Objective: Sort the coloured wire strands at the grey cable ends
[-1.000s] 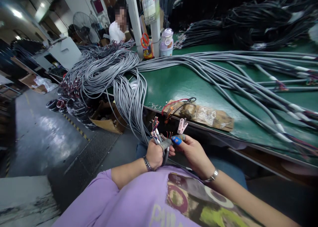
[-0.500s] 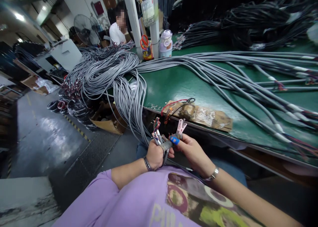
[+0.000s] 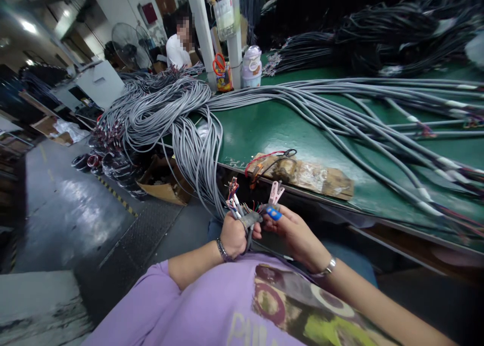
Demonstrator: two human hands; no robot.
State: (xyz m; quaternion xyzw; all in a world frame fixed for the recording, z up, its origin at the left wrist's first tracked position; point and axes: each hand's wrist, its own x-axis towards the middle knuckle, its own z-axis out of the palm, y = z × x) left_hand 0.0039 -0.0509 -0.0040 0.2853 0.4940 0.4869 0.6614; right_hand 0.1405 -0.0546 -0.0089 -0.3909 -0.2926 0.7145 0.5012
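Note:
In my left hand (image 3: 233, 236), closed low in front of my body, are several grey cables (image 3: 248, 220). Their stripped ends stick up above the fist, with white sleeves and a tuft of thin coloured wires (image 3: 233, 185). My right hand (image 3: 286, 224) is beside it, with a blue covering (image 3: 273, 213) on the thumb. Thumb and fingers pinch thin dark wires (image 3: 264, 209) at the end of one cable held sideways. A pink clothespin (image 3: 276, 191) stands just above the right hand by the bench edge. The fingertips partly hide the pinched wires.
On the green bench (image 3: 249, 129) a taped cardboard strip (image 3: 321, 179) lies along the edge. Long grey cables (image 3: 313, 96) cross the bench, and a large bundle (image 3: 196, 149) hangs over its left end. Scissors (image 3: 219, 63) and a purple bottle (image 3: 252, 66) stand by the post. A person sits behind.
My right hand has shifted slightly right, away from the left fist, widening the gap between them. The cable ends in my left hand have tipped a little left.

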